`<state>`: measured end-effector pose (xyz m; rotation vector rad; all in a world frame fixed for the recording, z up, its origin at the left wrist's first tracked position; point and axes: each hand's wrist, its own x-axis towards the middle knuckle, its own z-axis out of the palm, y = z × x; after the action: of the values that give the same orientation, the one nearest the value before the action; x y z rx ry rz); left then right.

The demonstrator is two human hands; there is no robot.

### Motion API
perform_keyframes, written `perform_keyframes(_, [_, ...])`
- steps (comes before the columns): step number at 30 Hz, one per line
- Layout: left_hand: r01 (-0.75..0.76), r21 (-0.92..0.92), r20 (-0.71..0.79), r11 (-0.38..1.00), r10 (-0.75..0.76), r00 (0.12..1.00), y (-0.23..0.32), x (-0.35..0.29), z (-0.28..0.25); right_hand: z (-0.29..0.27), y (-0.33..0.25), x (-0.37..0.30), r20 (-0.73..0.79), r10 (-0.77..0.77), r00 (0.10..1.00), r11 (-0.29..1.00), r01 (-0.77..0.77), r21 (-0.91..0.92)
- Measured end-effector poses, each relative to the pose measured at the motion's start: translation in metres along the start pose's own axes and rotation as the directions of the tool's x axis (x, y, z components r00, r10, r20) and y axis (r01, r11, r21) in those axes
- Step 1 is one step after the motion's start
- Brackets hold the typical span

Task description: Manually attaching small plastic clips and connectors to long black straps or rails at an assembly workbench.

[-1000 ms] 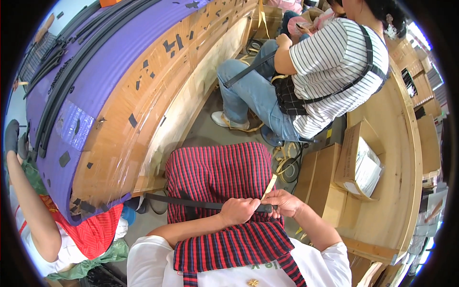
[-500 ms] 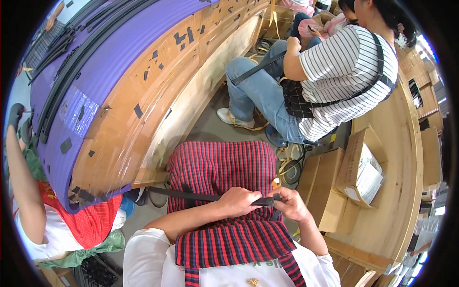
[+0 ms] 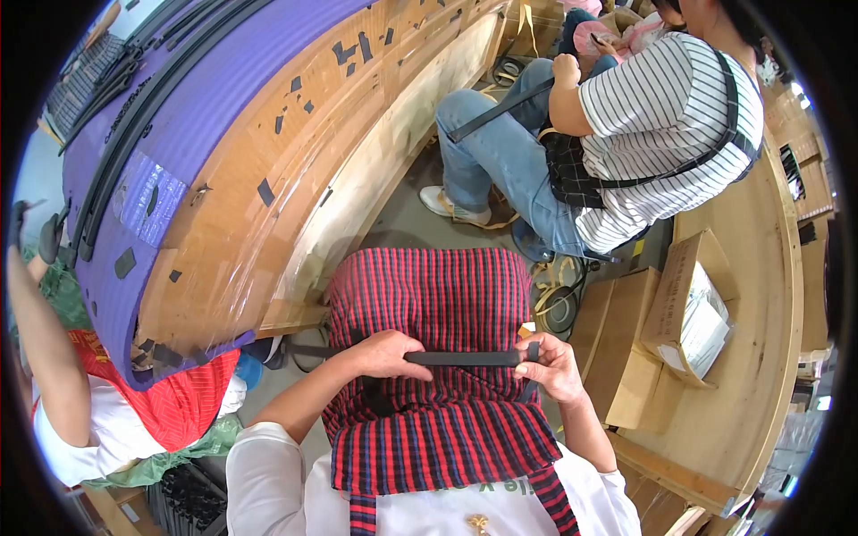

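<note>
A flat black strip (image 3: 469, 358) runs level across my lap, over a red and dark striped apron (image 3: 429, 290). My left hand (image 3: 386, 355) is closed around the strip toward its left part, and its tail (image 3: 307, 351) trails out beyond my wrist. At the right end, my right hand (image 3: 552, 369) pinches the strip between thumb and fingers. There the end looks looped or folded upward, but the fingers hide part of it. A small pale object (image 3: 527, 330) shows just above the right hand; its kind is unclear.
A long table edge with purple padding (image 3: 206, 116) and black strips curves along my left. Ahead right, a co-worker in a striped shirt (image 3: 652, 116) sits with another strip. Cardboard boxes (image 3: 617, 348) stand at my right by a wooden bench (image 3: 760, 330). Another person's arm (image 3: 54, 348) is far left.
My left hand has slid left along the strip, away from my right hand, baring a straight length between them. The right hand still pinches the end. The whole view has shifted slightly.
</note>
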<state>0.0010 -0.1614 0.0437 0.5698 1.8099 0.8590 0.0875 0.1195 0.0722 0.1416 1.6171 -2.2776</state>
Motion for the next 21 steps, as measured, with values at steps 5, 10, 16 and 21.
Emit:
perform_keyframes(5, [-0.247, 0.007, -0.336, 0.969, 0.235, 0.912, 0.041, -0.093, -0.006, -0.008, -0.001, 0.017, -0.151, -0.114, 0.982, 0.993, 0.115, 0.003])
perform_keyframes(10, [-0.963, -0.07, -0.909, 0.261, 0.381, 0.17, 0.04, -0.218, 0.008, -0.015, 0.002, 0.034, -0.273, -0.027, 0.962, 0.999, 0.018, -0.037])
perform_keyframes(16, [-0.944, 0.235, -0.949, -0.233, -0.263, -0.171, 0.072, -0.247, 0.033, -0.002, 0.003, 0.038, -0.063, 0.026, 0.998, 0.999, -0.027, -0.028])
perform_keyframes(21, [-0.844, -0.14, -0.732, -0.518, -0.52, 0.441, 0.008, -0.136, 0.057, -0.001, 0.008, 0.027, 0.053, 0.056, 0.997, 0.979, -0.065, 0.192])
